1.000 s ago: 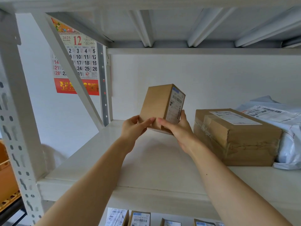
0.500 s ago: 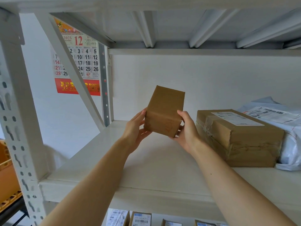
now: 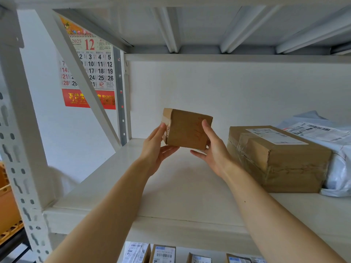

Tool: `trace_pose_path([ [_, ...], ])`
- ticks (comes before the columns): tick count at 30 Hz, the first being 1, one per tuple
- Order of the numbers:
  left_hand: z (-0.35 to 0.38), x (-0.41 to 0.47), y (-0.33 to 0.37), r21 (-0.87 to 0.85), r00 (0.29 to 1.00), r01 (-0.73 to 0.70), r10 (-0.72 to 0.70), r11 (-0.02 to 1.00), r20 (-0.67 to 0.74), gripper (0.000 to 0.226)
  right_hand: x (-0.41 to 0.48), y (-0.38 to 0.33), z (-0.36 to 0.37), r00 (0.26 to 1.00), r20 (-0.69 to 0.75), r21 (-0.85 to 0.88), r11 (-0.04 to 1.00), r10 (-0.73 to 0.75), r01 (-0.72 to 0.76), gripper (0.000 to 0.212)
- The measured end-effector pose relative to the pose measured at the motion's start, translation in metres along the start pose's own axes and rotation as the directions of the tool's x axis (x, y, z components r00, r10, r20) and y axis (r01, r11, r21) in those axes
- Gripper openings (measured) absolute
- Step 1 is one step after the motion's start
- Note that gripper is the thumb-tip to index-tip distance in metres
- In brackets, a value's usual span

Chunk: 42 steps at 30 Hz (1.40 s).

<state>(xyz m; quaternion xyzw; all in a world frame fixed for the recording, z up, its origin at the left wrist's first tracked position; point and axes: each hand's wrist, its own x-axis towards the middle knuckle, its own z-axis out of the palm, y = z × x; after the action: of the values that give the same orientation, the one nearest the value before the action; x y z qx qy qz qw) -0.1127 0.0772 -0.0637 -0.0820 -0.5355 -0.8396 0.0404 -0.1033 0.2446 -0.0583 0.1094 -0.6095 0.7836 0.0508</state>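
A small brown cardboard box [image 3: 187, 128] hangs in the air above the white shelf [image 3: 178, 188], a plain side with faint writing turned toward me. My left hand [image 3: 156, 147] holds its taped left end, fingers up along the side and thumb under the bottom edge. My right hand [image 3: 212, 147] grips the right part, fingers over the front face and thumb beneath. The box's label is hidden.
A larger taped cardboard parcel [image 3: 275, 158] lies on the shelf to the right, with a grey plastic mailer bag [image 3: 338, 162] beside it. A wall calendar [image 3: 89, 69] hangs behind the slanted rack brace [image 3: 79, 73]. Several labelled boxes [image 3: 163, 254] sit on the shelf below.
Both hands have turned the small box: its labelled side went out of sight, a plain side now faces me, and the box sits lower and flatter.
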Motion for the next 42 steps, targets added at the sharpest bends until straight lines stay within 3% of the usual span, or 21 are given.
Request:
trace_pose_path([
  [6,-0.003,0.002,0.000,0.008,1.000,-0.011,0.012,1.000,-0.011,0.061,0.004,0.003,-0.002,0.997,-0.066,-0.019,0.999,0.029,-0.030,0.042],
  [10,-0.001,0.000,0.001,0.070,0.999,0.048,-0.050,0.996,0.021,0.045,0.006,0.005,-0.003,0.994,-0.102,0.028,0.998,0.050,-0.048,0.037],
  [14,-0.001,0.000,0.000,0.199,0.993,0.065,-0.083,0.978,0.082,0.088,0.005,0.006,-0.001,0.996,-0.083,-0.038,0.999,0.014,-0.017,0.031],
  [17,0.000,-0.002,-0.001,0.188,0.989,0.040,-0.066,0.981,0.133,0.088,0.002,0.003,0.001,0.996,-0.087,-0.131,0.991,0.000,-0.012,0.023],
  [23,0.003,-0.002,-0.001,0.265,0.998,-0.024,0.010,0.964,0.055,0.099,-0.001,0.001,0.004,0.999,-0.051,-0.212,0.977,-0.014,0.003,0.040],
  [26,0.001,-0.002,0.000,0.255,0.999,-0.023,0.029,0.967,-0.022,0.111,-0.002,0.003,0.005,0.997,-0.016,-0.326,0.943,-0.072,0.063,0.036],
  [28,-0.001,0.000,0.001,0.220,0.997,0.002,0.014,0.975,-0.075,0.122,-0.001,0.004,0.004,0.992,-0.032,-0.291,0.951,-0.122,0.107,0.031],
  [29,-0.003,0.000,0.001,0.194,0.995,0.024,-0.006,0.981,-0.095,0.121,0.000,0.005,0.004,0.990,-0.038,-0.257,0.958,-0.138,0.124,0.031],
  [30,-0.004,0.001,0.001,0.175,0.994,0.030,-0.012,0.984,-0.105,0.103,0.000,0.005,0.002,0.988,-0.040,-0.225,0.964,-0.152,0.139,0.035],
  [32,-0.003,0.000,0.002,0.154,0.994,0.028,-0.012,0.988,-0.108,0.052,0.001,0.005,0.001,0.984,-0.046,-0.175,0.972,-0.170,0.159,0.043],
  [36,-0.005,0.001,0.001,0.085,0.998,0.045,-0.041,0.995,-0.048,0.055,0.004,0.006,-0.001,0.983,-0.082,-0.150,0.977,-0.164,0.151,0.037],
  [42,-0.006,0.001,0.001,0.036,0.998,0.061,-0.062,0.997,0.024,0.028,0.003,0.004,0.000,0.983,-0.136,-0.255,0.963,-0.122,0.084,0.035],
])
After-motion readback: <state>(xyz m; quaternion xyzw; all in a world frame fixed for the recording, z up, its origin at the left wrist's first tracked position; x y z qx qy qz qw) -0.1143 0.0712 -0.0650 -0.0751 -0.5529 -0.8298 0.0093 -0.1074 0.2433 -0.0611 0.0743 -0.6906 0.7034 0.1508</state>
